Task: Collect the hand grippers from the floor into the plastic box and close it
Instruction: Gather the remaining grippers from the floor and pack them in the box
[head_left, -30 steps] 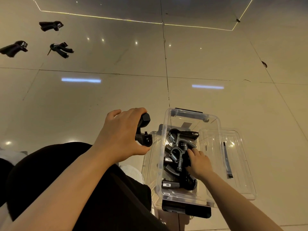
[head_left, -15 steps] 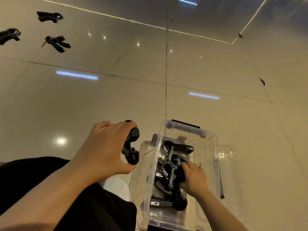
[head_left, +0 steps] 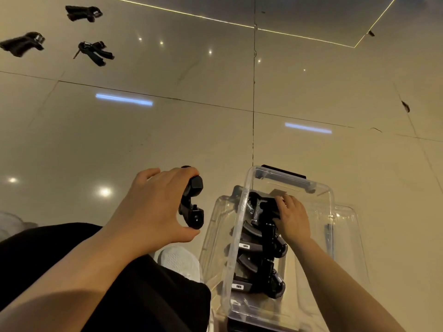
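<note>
A clear plastic box [head_left: 242, 226] stands on the floor at lower right with several black hand grippers [head_left: 261, 245] stacked inside. My right hand [head_left: 291, 218] is inside the box, fingers resting on the top hand gripper of the pile. My left hand [head_left: 153, 207] is just left of the box, closed around a black hand gripper [head_left: 193, 204] held above the floor. Three more hand grippers lie on the floor at far upper left: one [head_left: 84, 13], one [head_left: 22, 44] and one [head_left: 96, 52].
The box's clear lid [head_left: 347, 236] lies under and to the right of the box. My dark-clothed knee [head_left: 84, 271] and a white shoe [head_left: 179, 262] sit at lower left, beside the box. Glossy tiled floor stretches between the box and the far hand grippers.
My right hand has slid toward the far end of the box, onto the top hand gripper. My left hand still holds its hand gripper beside the box. The camera shifted slightly.
</note>
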Demonstrator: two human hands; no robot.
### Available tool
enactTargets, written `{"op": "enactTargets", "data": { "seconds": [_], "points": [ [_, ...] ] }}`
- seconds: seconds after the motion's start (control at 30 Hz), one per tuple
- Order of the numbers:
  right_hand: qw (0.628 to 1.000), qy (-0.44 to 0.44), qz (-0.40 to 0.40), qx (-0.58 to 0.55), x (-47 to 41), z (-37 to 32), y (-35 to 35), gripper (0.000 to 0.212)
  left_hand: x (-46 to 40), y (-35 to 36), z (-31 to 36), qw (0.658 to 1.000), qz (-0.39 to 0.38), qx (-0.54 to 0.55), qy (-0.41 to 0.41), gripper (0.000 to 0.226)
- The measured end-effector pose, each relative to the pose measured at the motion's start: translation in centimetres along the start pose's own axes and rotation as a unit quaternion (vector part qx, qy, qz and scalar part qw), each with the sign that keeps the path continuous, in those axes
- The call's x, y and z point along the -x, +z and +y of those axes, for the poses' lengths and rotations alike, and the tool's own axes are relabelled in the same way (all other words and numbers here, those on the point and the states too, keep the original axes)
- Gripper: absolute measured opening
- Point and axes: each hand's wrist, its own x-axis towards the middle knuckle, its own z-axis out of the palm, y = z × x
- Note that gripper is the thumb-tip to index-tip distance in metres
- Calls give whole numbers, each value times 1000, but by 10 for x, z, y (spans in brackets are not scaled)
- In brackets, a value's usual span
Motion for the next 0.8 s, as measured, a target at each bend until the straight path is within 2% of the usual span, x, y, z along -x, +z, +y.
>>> {"op": "enactTargets", "data": {
  "seconds": [0.1, 0.2, 0.37, 0.57, 0.8],
  "points": [
    [998, 47, -40, -31, 10, 3, 7, 64, -2, 1, -1, 1000, -10, 5, -9, 82],
    [994, 49, -94, -25, 17, 9, 10, 69, -6, 3, -3, 1000, 1, 0, -2, 83],
    [995, 54, -87, 16, 7, 3, 6, 56, -8, 7, -5, 1000, 0, -10, 6, 85],
    [988, 45, -121, 88, -5, 4, 3, 38, -5, 10, -10, 1000, -3, -15, 2, 80],
    [978, 34, -101, 177, 5, 17, 2, 36, -10, 9, -8, 1000, -15, -1, -11, 83]
  ]
}}
